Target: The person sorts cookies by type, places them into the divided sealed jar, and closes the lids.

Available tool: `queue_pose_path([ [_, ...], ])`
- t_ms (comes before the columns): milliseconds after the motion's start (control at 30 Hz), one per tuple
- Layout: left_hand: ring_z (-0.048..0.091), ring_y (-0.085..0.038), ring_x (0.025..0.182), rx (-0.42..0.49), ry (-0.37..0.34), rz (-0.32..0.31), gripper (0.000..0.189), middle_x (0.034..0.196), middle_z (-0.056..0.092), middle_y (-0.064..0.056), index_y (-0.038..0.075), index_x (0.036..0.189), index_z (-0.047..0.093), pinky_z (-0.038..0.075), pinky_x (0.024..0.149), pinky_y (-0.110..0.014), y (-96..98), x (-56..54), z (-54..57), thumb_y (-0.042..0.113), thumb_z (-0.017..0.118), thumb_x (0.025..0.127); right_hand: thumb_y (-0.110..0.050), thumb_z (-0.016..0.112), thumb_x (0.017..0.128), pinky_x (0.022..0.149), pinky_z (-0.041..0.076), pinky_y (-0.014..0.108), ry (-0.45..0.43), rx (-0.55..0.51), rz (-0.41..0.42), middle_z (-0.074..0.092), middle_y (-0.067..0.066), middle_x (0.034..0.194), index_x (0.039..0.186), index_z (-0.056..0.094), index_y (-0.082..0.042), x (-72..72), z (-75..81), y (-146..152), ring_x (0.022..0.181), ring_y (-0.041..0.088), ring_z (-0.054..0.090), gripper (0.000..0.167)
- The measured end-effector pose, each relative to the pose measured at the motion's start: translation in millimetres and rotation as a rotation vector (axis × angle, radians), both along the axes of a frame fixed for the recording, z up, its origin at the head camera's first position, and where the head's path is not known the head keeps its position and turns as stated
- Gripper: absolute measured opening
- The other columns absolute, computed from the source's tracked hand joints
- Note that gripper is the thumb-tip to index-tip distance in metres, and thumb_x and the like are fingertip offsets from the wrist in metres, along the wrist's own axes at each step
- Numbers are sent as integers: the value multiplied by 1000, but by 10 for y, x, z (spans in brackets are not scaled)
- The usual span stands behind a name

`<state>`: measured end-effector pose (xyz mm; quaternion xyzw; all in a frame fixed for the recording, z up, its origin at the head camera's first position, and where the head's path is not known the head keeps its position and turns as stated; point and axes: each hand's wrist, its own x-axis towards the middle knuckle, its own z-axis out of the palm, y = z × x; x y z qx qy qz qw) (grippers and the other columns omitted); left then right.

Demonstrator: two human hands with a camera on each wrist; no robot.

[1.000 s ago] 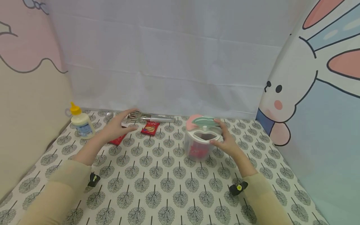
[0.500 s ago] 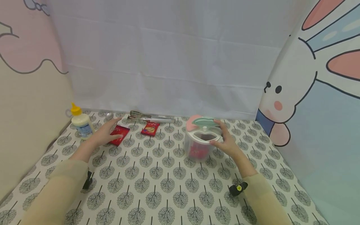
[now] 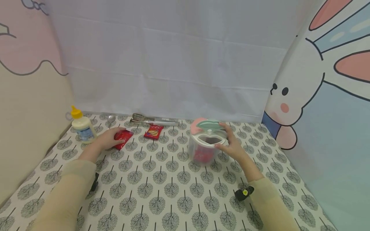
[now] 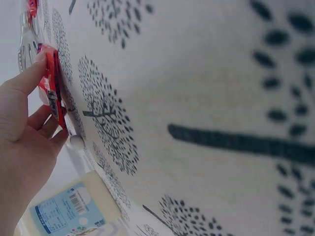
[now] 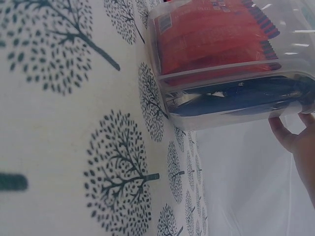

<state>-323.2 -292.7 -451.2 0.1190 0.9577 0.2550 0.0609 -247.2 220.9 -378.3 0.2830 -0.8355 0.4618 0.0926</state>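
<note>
In the head view my left hand [image 3: 109, 138] is at a small red snack packet [image 3: 123, 138] on the left of the table. The left wrist view shows the thumb on one face of the red packet [image 4: 50, 83] and the fingers curled at its other side. My right hand [image 3: 233, 146] holds the rim of a clear plastic storage box [image 3: 206, 150], thumb in front and fingers behind. Its green flap [image 3: 211, 124] stands raised over an opening; a pink flap [image 3: 195, 125] sits beside it. Through the wall, red packets [image 5: 206, 39] and dark blue packets [image 5: 236, 98] show in separate compartments.
Another red packet [image 3: 154, 132] lies near metal tongs [image 3: 162, 122] at the back. A spoon [image 3: 111, 118] lies behind the left hand. A squeeze bottle [image 3: 83, 127] with a yellow cap stands at the left. A white curtain [image 3: 173, 64] hangs behind the table.
My left hand has moved back leftward and down onto the left red packet, its thumb and fingers closing in on it. The right hand stays at the box.
</note>
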Motion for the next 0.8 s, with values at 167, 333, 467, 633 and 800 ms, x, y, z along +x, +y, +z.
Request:
queue_pose_path([
  [167, 43, -51, 119, 6, 16, 11, 58, 135, 40, -31, 8, 139, 44, 42, 93, -63, 54, -23, 13, 22, 66, 87, -13, 72, 78, 101, 28, 69, 16, 6, 10, 29, 28, 144, 144, 20, -8, -7, 1, 4, 125, 53, 36, 84],
  [333, 47, -45, 116, 50, -16, 13, 58, 134, 44, -27, 13, 138, 45, 48, 88, -56, 138, -8, 76, 18, 69, 85, -13, 71, 79, 101, 28, 69, 7, 10, 8, 30, 28, 143, 144, 20, -8, -6, 0, 4, 125, 53, 37, 84],
  [467, 51, -43, 113, 89, -14, -11, 59, 135, 45, -26, 17, 137, 46, 50, 86, -52, 250, 36, 175, 18, 70, 84, -10, 70, 78, 101, 28, 70, -10, 13, -2, 29, 28, 144, 145, 20, -9, 8, 9, 3, 125, 53, 37, 83],
  [633, 57, -35, 99, 156, 30, -45, 60, 124, 54, -22, 19, 135, 47, 54, 73, -39, 417, 84, 334, 16, 72, 82, -19, 72, 80, 100, 27, 71, -27, 8, -4, 26, 28, 146, 144, 19, -10, 28, 23, 0, 126, 55, 35, 84],
  [800, 60, -31, 97, 182, 80, -57, 56, 118, 58, -17, 22, 133, 49, 54, 72, -37, 571, 127, 499, 21, 73, 82, -24, 73, 80, 100, 26, 71, -29, 0, 1, 24, 27, 147, 144, 18, -10, 27, 16, 3, 128, 55, 32, 85],
])
